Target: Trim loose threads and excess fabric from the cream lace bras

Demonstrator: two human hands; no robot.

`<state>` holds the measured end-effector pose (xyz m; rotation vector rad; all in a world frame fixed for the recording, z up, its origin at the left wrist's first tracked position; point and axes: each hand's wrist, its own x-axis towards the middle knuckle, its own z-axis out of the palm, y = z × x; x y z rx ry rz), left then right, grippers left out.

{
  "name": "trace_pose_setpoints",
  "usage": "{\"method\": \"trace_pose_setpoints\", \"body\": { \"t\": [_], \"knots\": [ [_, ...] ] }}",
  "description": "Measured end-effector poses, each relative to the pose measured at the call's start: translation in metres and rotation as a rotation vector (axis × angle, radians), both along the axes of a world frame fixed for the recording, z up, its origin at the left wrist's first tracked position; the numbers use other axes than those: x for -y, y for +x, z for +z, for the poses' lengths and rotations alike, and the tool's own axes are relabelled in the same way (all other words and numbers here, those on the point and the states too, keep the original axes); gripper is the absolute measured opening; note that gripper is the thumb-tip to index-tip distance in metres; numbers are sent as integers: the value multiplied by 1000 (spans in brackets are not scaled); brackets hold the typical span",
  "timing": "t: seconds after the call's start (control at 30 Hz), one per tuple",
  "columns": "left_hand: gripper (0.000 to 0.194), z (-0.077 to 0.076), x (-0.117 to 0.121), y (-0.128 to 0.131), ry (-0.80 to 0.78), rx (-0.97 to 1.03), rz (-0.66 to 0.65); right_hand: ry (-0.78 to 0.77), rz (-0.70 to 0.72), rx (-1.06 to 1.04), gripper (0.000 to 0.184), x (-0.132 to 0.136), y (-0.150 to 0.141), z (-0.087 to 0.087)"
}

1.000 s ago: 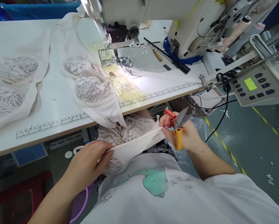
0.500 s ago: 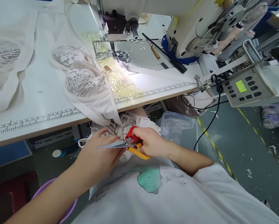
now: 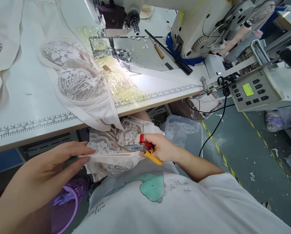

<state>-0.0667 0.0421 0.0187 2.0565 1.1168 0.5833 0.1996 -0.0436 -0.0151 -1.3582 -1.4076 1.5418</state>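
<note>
My left hand (image 3: 55,165) pinches the left end of a cream fabric strip (image 3: 111,158) that belongs to a lace garment (image 3: 111,143) lying in my lap below the table edge. The strip is held flat and taut. My right hand (image 3: 161,148) grips red and orange thread snips (image 3: 143,149), with the blades pointing left against the strip's right end. More cream lace pieces (image 3: 77,83) hang over the white sewing table (image 3: 38,107).
An industrial sewing machine (image 3: 196,29) stands at the back with its lamp lit. Its control panel (image 3: 252,92) juts out at right. A clear plastic bin (image 3: 184,130) sits beside my right knee, and a purple basket (image 3: 65,204) is at lower left. Tools lie on the machine bed.
My right hand swung the snips down from the right to the lap. My left hand moved left and pulled the strip taut. The camera shifted right.
</note>
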Motion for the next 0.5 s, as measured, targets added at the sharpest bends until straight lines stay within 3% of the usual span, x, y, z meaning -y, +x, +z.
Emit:
{"method": "trace_pose_setpoints", "body": {
  "t": [0.07,0.17,0.23,0.33,0.5],
  "knots": [
    [22,1,9,11,-173,100,120,-38,28,-5,21,7,2,-2],
    [34,-1,20,32,-256,264,89,-25,110,108,24,12,10,2],
    [39,-3,25,48,-168,314,-13,22,107,176,24,10,15,9],
    [44,-4,29,68,0,270,-161,122,-14,134,23,2,17,24],
    [45,-6,32,93,216,163,-226,256,-151,-35,26,-13,7,36]
  ]
}}
